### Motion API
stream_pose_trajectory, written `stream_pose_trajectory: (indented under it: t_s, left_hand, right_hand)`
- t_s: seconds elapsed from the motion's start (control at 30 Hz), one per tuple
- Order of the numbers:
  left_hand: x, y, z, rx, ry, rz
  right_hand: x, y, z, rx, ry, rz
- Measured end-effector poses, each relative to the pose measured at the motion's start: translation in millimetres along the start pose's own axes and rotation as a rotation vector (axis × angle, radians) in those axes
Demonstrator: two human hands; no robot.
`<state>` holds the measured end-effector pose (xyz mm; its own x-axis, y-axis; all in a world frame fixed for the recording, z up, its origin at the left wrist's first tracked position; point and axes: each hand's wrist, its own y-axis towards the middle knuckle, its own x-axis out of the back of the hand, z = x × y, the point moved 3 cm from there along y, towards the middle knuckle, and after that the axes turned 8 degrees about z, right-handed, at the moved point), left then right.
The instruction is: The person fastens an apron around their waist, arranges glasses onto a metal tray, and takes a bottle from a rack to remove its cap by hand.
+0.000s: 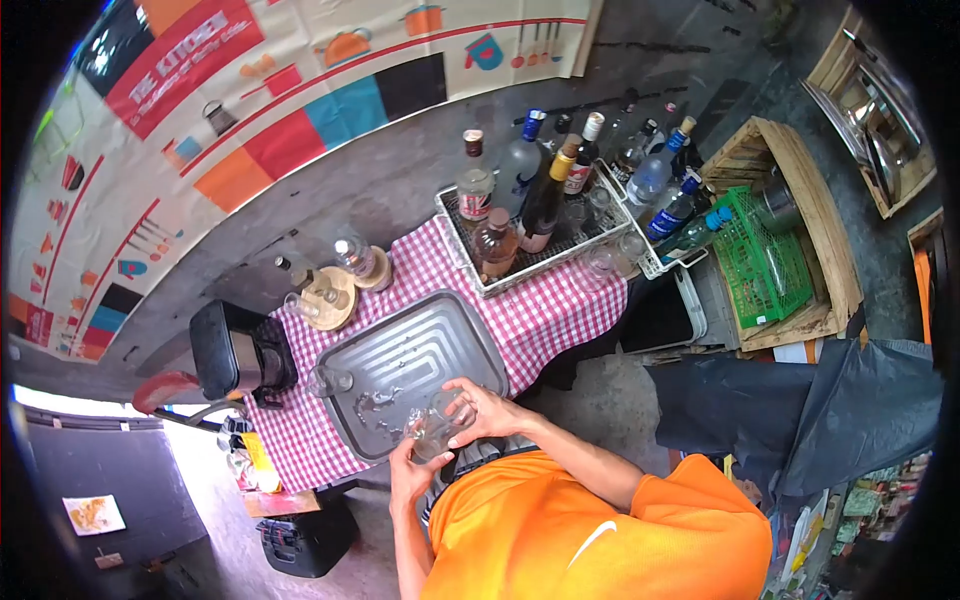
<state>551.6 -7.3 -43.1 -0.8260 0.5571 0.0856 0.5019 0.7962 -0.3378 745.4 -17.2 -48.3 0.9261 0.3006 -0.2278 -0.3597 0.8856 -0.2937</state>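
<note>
Clear glass above the near edge of the grey tray; contents, if any, cannot be made out. Right hand curls around the glass at one side, left hand at the other; both grips part-closed, fingers set to the glass's width. Tray: wet patches on its ribbed floor; second glass at its left edge. Checked cloth under the tray. Beyond the tray, to the right: white basket holding several bottles, one dark with a gold top; labels too small to read. Beyond the tray, to the left: bottle on a round wooden board. Left of the tray: coffee maker. Wall banner beyond the tray reads "THE KITCHEN"; smaller line illegible. Near side of the tray: orange shirt, white Nike swoosh.
</note>
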Motion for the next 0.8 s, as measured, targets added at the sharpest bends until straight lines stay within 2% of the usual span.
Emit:
stream_pose_trajectory:
  t_s: [0.07, 0.1, 0.13, 0.2, 0.23, 0.27, 0.33, 0.37, 0.53, 0.67, 0.73, 0.8]
  left_hand:
    - [18, -1, 2, 0.063, 0.146, 0.103]
    - [25, -3, 0, 0.131, 0.198, 0.076]
    - [31, -2, 5, 0.134, 0.190, 0.064]
    - [43, -2, 13, 0.011, 0.208, 0.010]
    - [49, -2, 15, 0.065, 0.180, 0.059]
    - [56, -1, 26, 0.086, 0.157, 0.010]
    - [73, 0, 51, -0.042, 0.308, -0.093]
    - [84, -5, 47, -0.016, 0.302, -0.143]
    - [130, -4, 49, 0.010, 0.264, -0.106]
    - [168, 4, 51, 0.025, 0.287, -0.143]
    - [182, 6, 47, 0.043, 0.286, -0.154]
    - [194, 10, 46, 0.001, 0.284, -0.198]
  right_hand:
    - [-12, 11, 3, -0.063, -0.126, 0.031]
    - [-18, 17, 5, -0.077, -0.169, 0.044]
    - [-23, 23, 4, -0.082, -0.174, 0.057]
    - [-32, 34, 6, -0.068, -0.237, 0.030]
    - [-36, 39, 10, -0.085, -0.337, 0.000]
    - [-38, 46, 15, -0.088, -0.410, -0.029]
    - [-38, 60, 21, -0.055, -0.577, -0.104]
    - [-36, 67, 22, -0.019, -0.650, -0.161]
    - [-20, 103, 14, -0.137, -0.739, -0.360]
    - [-15, 133, 8, -0.135, -0.762, -0.411]
    - [-16, 147, 8, -0.125, -0.910, -0.440]
    - [-19, 158, 9, -0.143, -0.917, -0.445]
